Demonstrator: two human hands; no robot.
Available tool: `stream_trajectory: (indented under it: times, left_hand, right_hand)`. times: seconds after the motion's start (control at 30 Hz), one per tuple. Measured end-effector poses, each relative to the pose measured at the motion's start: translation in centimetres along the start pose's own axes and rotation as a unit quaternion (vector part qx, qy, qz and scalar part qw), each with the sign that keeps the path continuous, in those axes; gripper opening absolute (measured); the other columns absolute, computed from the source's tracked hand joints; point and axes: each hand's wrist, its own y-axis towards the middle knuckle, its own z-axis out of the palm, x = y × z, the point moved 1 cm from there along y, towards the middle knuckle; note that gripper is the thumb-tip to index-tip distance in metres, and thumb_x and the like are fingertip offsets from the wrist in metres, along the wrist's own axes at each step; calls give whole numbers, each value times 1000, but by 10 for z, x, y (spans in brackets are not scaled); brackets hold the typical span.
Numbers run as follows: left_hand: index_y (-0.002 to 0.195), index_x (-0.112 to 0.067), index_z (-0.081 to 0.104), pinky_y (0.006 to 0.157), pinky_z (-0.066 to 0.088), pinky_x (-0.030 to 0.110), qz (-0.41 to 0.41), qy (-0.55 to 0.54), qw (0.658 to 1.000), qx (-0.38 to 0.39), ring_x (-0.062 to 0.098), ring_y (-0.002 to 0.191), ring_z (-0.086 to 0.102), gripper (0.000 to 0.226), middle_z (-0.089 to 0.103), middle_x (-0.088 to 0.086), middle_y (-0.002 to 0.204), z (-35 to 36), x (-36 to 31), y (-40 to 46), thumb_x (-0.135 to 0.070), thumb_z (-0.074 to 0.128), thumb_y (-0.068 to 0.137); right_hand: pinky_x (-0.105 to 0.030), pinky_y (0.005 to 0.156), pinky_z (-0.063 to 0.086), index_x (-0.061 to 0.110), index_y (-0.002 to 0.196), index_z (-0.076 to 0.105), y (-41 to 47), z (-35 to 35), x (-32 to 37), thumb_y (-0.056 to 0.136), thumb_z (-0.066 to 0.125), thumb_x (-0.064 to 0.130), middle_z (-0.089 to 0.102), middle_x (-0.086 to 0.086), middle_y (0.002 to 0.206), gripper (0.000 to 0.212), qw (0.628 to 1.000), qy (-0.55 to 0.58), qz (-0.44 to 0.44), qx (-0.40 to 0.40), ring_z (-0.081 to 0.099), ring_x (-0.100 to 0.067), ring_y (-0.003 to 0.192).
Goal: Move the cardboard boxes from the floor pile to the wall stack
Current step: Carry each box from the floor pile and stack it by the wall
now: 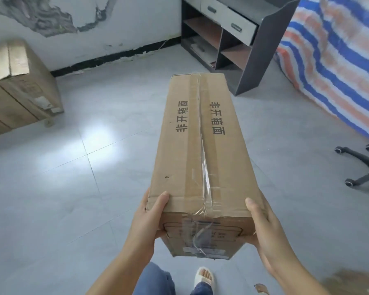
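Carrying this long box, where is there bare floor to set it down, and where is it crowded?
Both hands, left hand and right hand, grip the long box. Bare tile spreads between the wall stack and the shelf unit. Crowded on the right: striped tarp and chair base.

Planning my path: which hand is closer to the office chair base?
Right. The right hand grips the box on the chair base side; the left hand grips the far side.
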Motion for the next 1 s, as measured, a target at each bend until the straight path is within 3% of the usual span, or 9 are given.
stream_trajectory:
  times: [0.23, 0.3, 0.43, 0.5, 0.67, 0.77, 0.9, 1.0]
  left_hand:
    - [117, -26, 59, 60, 55, 33, 10, -27, 998, -60, -6, 67, 65, 26, 70, -22, 79, -91, -56, 66, -27, 59, 91]
    - [113, -27, 60, 57, 55, 33, 15, -19, 997, -67, -7, 63, 64, 22, 70, -24, 76, -125, -79, 87, -28, 58, 92]
    - [111, -33, 59, 55, 55, 31, 23, -22, 996, -80, -8, 63, 64, 19, 69, -26, 79, -187, -122, 123, -30, 57, 92]
    - [113, -33, 59, 54, 54, 30, 27, -31, 995, -95, -8, 64, 64, 22, 69, -26, 79, -214, -141, 137, -31, 58, 92]
    - [110, -31, 60, 56, 52, 29, 46, -50, 989, -128, -9, 64, 63, 18, 69, -25, 78, -274, -185, 178, -30, 56, 92]
    - [111, -30, 60, 54, 51, 27, 58, -62, 985, -151, -10, 64, 62, 18, 69, -26, 77, -308, -208, 210, -29, 55, 93]
    - [112, -27, 60, 52, 50, 26, 64, -77, 979, -180, -12, 62, 61, 20, 68, -26, 75, -354, -242, 267, -29, 56, 93]
    - [112, -27, 61, 53, 50, 26, 65, -81, 972, -213, -11, 60, 61, 21, 68, -26, 72, -391, -275, 312, -31, 56, 92]
  right_hand:
    - [-53, 93, 51, 47, 117, 58, 58, 129, 26, 95, 50, 37, 72, 13, 105, 25, 997, -33, -10, 64, 67, -8, 98]
    - [-52, 91, 52, 46, 117, 58, 70, 174, 32, 95, 50, 38, 72, 12, 105, 25, 997, -36, -11, 72, 67, -9, 98]
    - [-40, 65, 58, 46, 118, 57, 90, 257, 43, 96, 48, 40, 72, 10, 99, 24, 995, -37, -13, 88, 69, -11, 92]
    - [-33, 60, 56, 47, 115, 56, 99, 294, 51, 96, 48, 41, 72, 10, 98, 22, 994, -47, -17, 97, 68, -10, 91]
    - [-44, 72, 59, 44, 121, 54, 130, 386, 77, 96, 46, 42, 71, 3, 105, 26, 987, -71, -28, 140, 67, -19, 99]
    - [-43, 75, 58, 41, 123, 54, 158, 443, 92, 97, 45, 41, 71, 2, 105, 28, 980, -81, -40, 175, 68, -19, 98]
    - [-39, 60, 58, 47, 116, 55, 204, 523, 106, 98, 44, 41, 73, 6, 96, 22, 974, -92, -38, 205, 70, -15, 85]
    - [-46, 63, 59, 45, 121, 54, 242, 590, 120, 97, 43, 42, 72, 6, 100, 26, 969, -94, -33, 225, 69, -18, 90]
